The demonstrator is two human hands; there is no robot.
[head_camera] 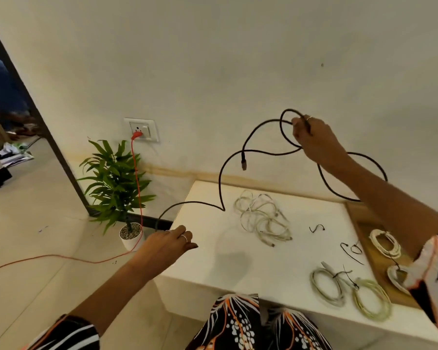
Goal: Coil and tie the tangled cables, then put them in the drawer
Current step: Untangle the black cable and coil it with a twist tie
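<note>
- A long black cable (220, 188) hangs in the air above a low white table (213, 269), thin and dark, bent into several loose loops.
- One plug end of the black cable dangles free above the table's far edge, pointing down.
- From the raised loops the black cable drops to touch the tabletop near its far left corner, then arcs off the table's left edge toward the left hand.
- The right hand (314, 140) is lifted high above the table's far side, arm stretched forward, fingers curled around the gathered loops; a bigger loop hangs behind the forearm.
- The left hand (172, 245) is held low at the table's left edge, palm down, fingers bent together; the cable runs to it, but whether it is pinched there cannot be told.
- On the middle of the table lies a tangled pile of pale cables (262, 219).
- At the table's near right corner lie two coiled cables (349, 290), one greyish, one yellow-green, side by side.
- Small black ties (316, 228) lie on the table between the tangle and the coils.
- To the right of the table an open wooden drawer (369, 238) holds a coiled cream cable (384, 242).
- Left of the table stands a potted plant (116, 183), with a red cord (136, 173) plugged into a wall socket (142, 129) above it.
</note>
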